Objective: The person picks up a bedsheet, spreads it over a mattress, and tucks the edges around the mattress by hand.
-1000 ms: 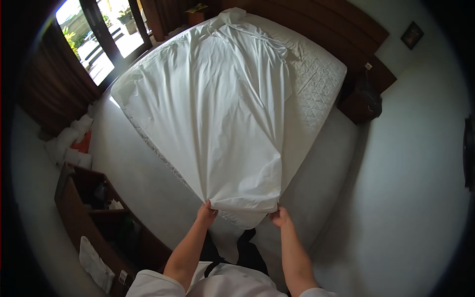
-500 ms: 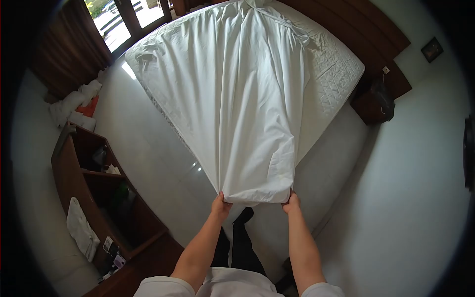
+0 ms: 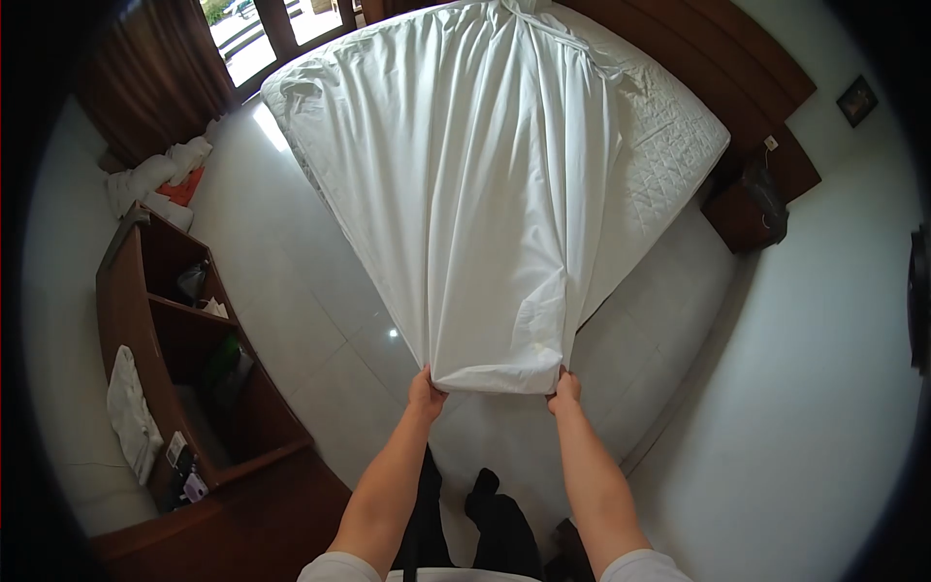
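- left hand and right hand apart, each clamped on the sheet;
- sheet over the mattress, 1 end stretched toward the person;
- flap below the hands now out of view

Two hands, one sheet, one mattress

I can't read any text, label, brand, number or sign through my feed. The small pale card at the edge of the brown cabinet is too tiny for me to make out, and I find no legible lettering on the framed picture either.
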